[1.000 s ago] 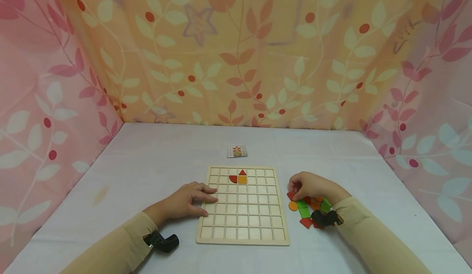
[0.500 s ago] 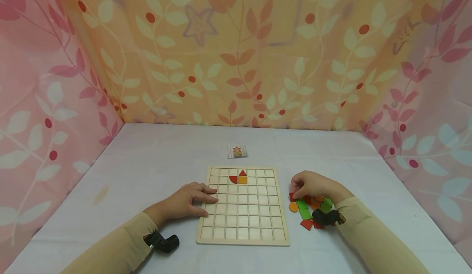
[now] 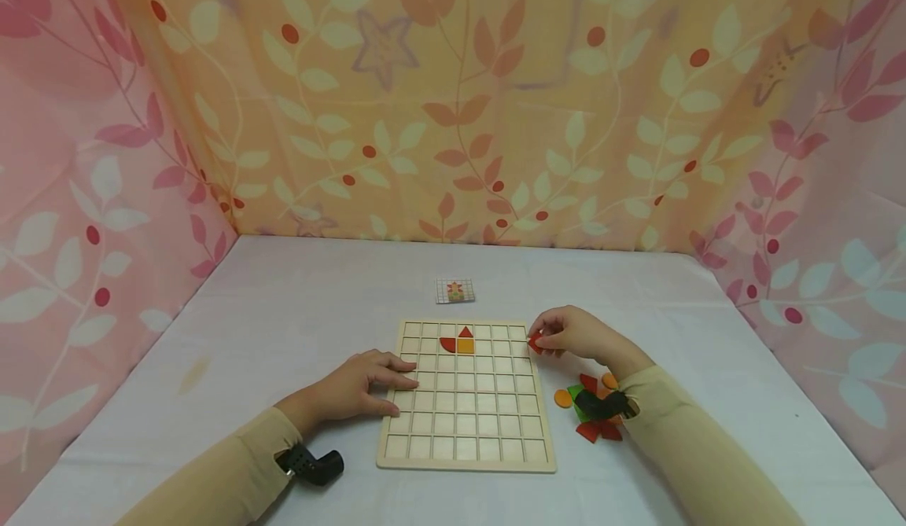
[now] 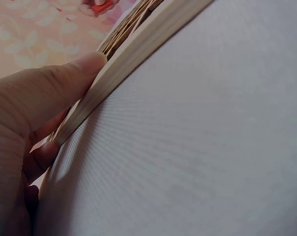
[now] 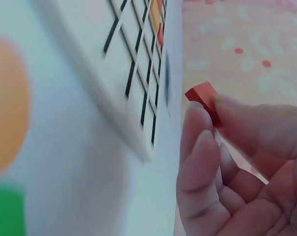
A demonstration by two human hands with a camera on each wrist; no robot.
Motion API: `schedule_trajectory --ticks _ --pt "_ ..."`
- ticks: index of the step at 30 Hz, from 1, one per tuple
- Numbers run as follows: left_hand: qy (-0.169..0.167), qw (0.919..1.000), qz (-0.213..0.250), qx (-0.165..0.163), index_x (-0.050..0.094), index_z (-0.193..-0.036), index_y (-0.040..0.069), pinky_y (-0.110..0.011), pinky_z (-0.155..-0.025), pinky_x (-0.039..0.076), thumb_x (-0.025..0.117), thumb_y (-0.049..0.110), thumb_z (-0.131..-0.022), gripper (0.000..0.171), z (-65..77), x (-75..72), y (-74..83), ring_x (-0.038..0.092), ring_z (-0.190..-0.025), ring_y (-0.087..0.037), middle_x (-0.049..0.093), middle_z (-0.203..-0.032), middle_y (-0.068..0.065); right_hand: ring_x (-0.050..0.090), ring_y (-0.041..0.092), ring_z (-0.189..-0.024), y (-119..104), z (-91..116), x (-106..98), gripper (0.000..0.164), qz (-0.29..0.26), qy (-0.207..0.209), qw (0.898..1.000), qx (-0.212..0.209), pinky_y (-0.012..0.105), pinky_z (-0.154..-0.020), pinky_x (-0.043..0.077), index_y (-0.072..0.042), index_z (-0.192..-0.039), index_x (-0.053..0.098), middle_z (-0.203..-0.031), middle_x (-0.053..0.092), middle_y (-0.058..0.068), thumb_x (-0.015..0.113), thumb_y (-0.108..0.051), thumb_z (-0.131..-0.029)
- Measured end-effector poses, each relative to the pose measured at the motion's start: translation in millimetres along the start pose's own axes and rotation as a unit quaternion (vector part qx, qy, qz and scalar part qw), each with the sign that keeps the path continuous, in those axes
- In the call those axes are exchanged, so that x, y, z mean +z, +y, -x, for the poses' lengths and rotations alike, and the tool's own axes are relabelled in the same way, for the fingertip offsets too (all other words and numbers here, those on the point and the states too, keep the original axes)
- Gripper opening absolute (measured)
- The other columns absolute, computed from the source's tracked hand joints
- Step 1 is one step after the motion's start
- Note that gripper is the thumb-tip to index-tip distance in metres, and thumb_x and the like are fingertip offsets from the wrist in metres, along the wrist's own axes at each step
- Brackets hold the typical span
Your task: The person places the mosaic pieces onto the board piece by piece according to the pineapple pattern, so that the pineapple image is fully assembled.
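Observation:
A pale wooden grid board (image 3: 465, 406) lies on the white-covered table. Near its top sit a red triangle (image 3: 465, 332), an orange square (image 3: 465, 346) and a red quarter-circle (image 3: 448, 344). My left hand (image 3: 343, 388) rests on the board's left edge with fingers spread; the left wrist view has the thumb (image 4: 74, 73) touching the rim. Over the board's upper right edge, my right hand (image 3: 583, 333) pinches a small red tile (image 5: 205, 98) between thumb and fingertips. Its full outline is partly covered by the fingers.
Loose tiles lie right of the board, partly under my right wrist: an orange disc (image 3: 562, 398), a green tile (image 3: 576, 394) and several red ones, including a red tile (image 3: 587, 432). A small printed pattern card (image 3: 455, 290) lies beyond the board. Patterned curtains surround the table.
My right hand has lifted a red tile from the loose tiles and moved up and left to the board's upper right edge. The left hand has stayed in place.

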State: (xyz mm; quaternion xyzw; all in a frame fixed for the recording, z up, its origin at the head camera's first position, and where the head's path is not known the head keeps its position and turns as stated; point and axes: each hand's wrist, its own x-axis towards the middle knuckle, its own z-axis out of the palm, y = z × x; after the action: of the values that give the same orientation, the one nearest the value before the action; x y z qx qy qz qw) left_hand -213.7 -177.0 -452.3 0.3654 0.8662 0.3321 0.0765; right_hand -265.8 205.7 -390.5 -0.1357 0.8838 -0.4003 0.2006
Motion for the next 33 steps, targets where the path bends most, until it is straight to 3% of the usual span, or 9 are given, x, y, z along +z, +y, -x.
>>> schedule_trajectory --ticks 9,19,28,33 --pt "-0.003 1.0000 -0.004 0.007 0.063 -0.116 0.033 -0.046 -0.095 0.030 0.069 0.048 -0.073 0.046 0.2 -0.1 -1.4 0.041 -0.119 -0.012 0.049 -0.132 0.012 0.055 0.019 -0.065 -16.8 -23.4 17.5 0.005 -0.012 -0.004 1.000 -0.018 0.031 -0.061 0.047 -0.006 -0.087 0.066 -0.074 0.064 0.008 0.063 -0.009 -0.084" --pt "-0.001 0.9999 -0.008 0.007 0.064 -0.115 0.034 -0.047 -0.095 0.030 0.069 0.050 -0.072 0.046 0.2 0.4 -2.8 0.041 -0.118 -0.012 0.049 -0.131 0.013 0.050 0.016 -0.079 -23.7 -44.5 30.7 0.007 0.037 0.028 0.999 -0.015 0.029 -0.071 0.039 -0.013 -0.083 0.073 -0.080 0.065 -0.003 0.066 -0.016 -0.083" --pt "0.001 0.9999 -0.013 0.008 0.064 -0.115 0.033 -0.046 -0.095 0.030 0.070 0.048 -0.072 0.046 0.7 0.3 -2.5 0.041 -0.119 -0.011 0.049 -0.131 0.014 0.053 0.014 -0.060 -28.4 -55.1 45.3 0.006 0.003 0.014 1.000 -0.002 0.026 -0.056 0.044 -0.007 -0.078 0.066 -0.066 0.060 0.002 0.066 -0.011 -0.082" --pt "0.003 0.9999 -0.011 0.010 0.064 -0.115 0.034 -0.046 -0.095 0.030 0.070 0.048 -0.072 0.046 0.7 0.1 -2.5 0.041 -0.119 -0.011 0.049 -0.131 0.014 0.053 0.014 -0.056 -29.2 -57.6 50.9 0.007 -0.001 0.026 0.999 0.018 0.026 -0.054 0.046 -0.006 -0.076 0.065 -0.065 0.059 0.003 0.067 -0.010 -0.082"
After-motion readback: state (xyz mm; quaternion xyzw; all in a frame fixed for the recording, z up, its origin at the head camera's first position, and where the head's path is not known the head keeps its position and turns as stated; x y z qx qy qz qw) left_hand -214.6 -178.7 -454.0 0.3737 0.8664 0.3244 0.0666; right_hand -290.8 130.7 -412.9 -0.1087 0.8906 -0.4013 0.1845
